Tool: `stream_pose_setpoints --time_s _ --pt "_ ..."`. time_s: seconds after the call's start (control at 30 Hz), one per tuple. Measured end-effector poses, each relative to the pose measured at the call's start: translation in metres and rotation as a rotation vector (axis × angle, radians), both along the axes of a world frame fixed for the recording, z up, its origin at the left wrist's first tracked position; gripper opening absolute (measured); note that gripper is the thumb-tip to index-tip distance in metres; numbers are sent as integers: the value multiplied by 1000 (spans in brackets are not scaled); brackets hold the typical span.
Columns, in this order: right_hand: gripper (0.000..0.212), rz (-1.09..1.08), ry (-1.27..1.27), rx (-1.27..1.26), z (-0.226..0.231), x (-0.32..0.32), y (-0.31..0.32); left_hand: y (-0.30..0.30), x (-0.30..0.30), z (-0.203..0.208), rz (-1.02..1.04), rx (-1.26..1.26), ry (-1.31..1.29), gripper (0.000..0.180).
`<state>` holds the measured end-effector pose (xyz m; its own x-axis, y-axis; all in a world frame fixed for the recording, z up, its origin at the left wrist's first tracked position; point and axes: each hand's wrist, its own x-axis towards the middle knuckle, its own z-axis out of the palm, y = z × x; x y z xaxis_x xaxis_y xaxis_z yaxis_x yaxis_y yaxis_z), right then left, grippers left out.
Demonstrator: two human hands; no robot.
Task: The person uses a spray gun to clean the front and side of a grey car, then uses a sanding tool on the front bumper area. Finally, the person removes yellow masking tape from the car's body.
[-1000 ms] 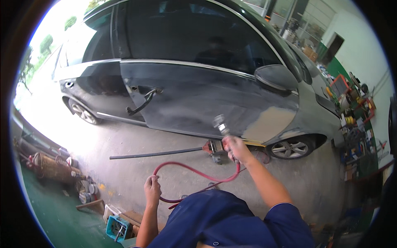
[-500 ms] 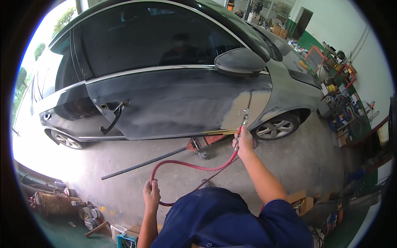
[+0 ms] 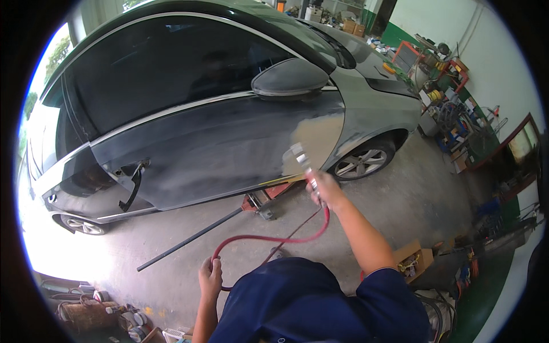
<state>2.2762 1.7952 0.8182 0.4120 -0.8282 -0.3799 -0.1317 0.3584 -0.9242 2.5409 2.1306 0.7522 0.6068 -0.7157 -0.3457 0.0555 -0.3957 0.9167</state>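
My right hand (image 3: 325, 187) is closed round the end of a red air hose (image 3: 251, 237), just below its silvery metal nozzle (image 3: 301, 155). Motion smears that nozzle, which points at the lower front of a dark car door (image 3: 229, 148). Behind it in the picture, a beige patch (image 3: 325, 132) covers that corner of the sanded door. Lower left, my left hand (image 3: 211, 275) is wrapped around another stretch of the hose, and a loop sags between both hands. A door handle (image 3: 132, 188) hangs loose from its recess.
A red floor jack (image 3: 266, 200) sits by the car's sill, its long bar (image 3: 189, 239) reaching left across the floor. The side mirror (image 3: 291, 80) juts out above the door. Cluttered shelves (image 3: 457, 120) line the right wall; a cardboard box (image 3: 414, 260) stands near my right elbow.
The view has shifted, so the car sits further left and tilted. My right hand has moved slightly left in the picture with the nozzle, now blurred. Both hands keep their hold.
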Motion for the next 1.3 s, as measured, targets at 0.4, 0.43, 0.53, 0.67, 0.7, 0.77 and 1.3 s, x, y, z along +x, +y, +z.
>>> stream_pose_setpoints --time_s 0.4,0.43,0.53,0.67,0.7,0.77,1.3 --pt "35 -708 -384 127 -20 -54 -51 -30 -14 20 5 -15 83 25" --pt "35 -464 -273 132 -23 -54 -44 -30 -12 17 11 -15 83 25" --pt "37 -64 -108 200 -14 -50 -24 -26 -8 9 -21 26 46 24" --pt "41 -461 -269 157 -67 -55 -31 -32 -15 13 -8 25 34 24" --pt "42 -434 -229 183 -68 -46 -21 -31 -12 15 26 20 71 24" --pt "41 -86 -104 237 -53 -37 5 -28 -5 16 67 19 117 25" --pt "33 14 -38 170 -117 14 25 -36 -5 17 -26 156 -36 30"
